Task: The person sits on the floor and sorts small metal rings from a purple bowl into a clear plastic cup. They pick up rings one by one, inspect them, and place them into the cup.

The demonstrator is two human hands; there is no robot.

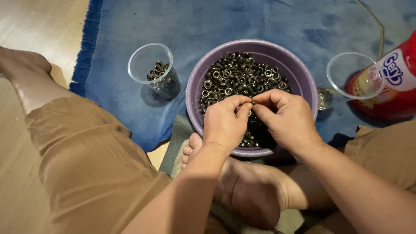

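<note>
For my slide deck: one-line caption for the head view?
Both hands, left hand and right hand, pinch a small metal ring above a purple plastic bowl of eyelets.

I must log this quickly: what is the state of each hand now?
Left hand: closed, pinching a small metal ring over the bowl.
Right hand: closed, fingertips on the same ring.
</note>
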